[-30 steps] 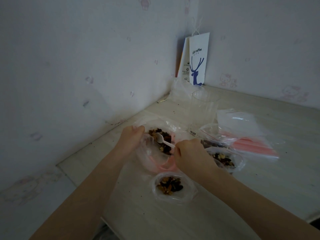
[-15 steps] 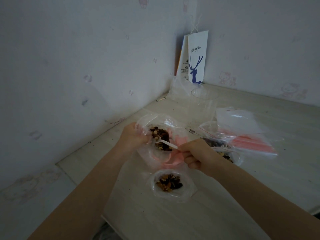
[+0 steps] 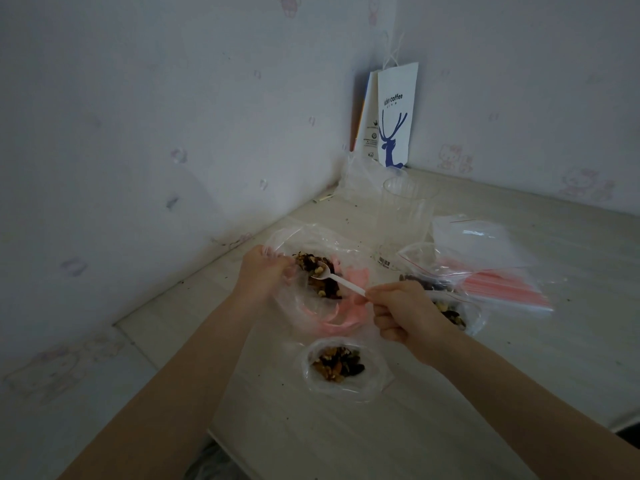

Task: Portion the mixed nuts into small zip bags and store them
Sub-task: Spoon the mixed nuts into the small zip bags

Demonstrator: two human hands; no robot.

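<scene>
Scooping mixed nuts (image 3: 329,291) with spoon (image 3: 341,280), handle running far-left from right hand (image 3: 405,310) pinching it | left hand (image 3: 265,271) gripping big bag (image 3: 311,237) rim, left of nuts | open zip bag (image 3: 367,386) near side of spoon, closest to right hand

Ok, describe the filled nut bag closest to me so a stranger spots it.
On the pale table in the room's corner, the left hand holds a big bag of mixed nuts. Nearer the front edge lies a small clear nut bag, alone and untouched; the other filled bags sit further right.
</scene>
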